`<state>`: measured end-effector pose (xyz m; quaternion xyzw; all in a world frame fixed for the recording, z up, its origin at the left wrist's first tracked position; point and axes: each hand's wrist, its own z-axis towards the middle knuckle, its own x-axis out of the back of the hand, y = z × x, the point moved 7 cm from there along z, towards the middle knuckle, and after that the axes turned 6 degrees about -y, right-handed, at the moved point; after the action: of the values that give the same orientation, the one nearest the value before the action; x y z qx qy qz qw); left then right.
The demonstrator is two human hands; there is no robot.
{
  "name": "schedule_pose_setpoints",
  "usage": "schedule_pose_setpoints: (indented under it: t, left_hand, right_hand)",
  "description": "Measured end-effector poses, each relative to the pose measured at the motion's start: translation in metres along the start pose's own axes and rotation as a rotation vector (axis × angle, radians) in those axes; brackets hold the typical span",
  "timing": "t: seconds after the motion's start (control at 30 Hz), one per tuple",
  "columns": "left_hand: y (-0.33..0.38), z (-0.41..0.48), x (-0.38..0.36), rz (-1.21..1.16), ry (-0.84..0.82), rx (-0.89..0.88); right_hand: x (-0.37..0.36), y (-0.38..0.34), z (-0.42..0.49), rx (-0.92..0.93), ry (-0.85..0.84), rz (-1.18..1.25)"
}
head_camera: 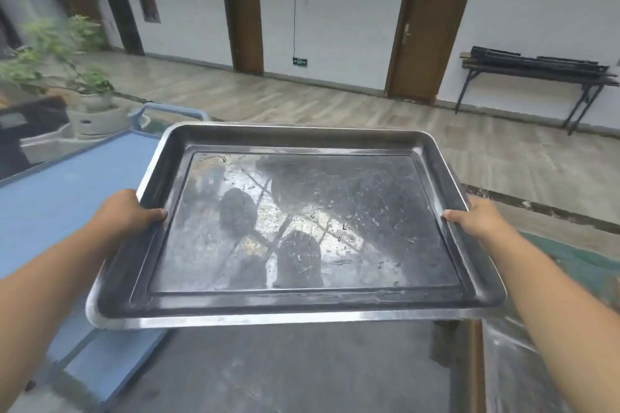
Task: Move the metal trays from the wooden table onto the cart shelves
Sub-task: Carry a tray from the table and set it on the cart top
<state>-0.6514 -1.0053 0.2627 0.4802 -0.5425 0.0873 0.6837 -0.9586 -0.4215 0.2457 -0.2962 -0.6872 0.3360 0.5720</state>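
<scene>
Soft, even daylight fills the frame, with no hard shadows. The base of the metal tray [369, 211] throws back a bright glare patch among dark reflections. Wide-angle distortion tilts the doors [432, 27] near the edges; the plant [57, 50] at left is smeared by blur.

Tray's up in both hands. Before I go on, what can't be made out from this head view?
1. Fingers of left hand and right hand: hidden under the metal tray; only thumbs show.
2. Lower shelves of the cart: covered by its blue top and the tray.
3. Grey surface below the tray: blurred, so tray or table is unclear.
4. Number of trays left: hidden by the tray and cut by the bottom edge.
</scene>
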Motion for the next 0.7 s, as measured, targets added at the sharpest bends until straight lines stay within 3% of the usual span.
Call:
schedule_pose_setpoints:
  t: [0.7]
  left_hand:
    - [-0.194,0.192,0.081,-0.071,0.151,0.35]
  right_hand:
    - [-0.322,-0.244,0.211,0.215,-0.28,-0.109]
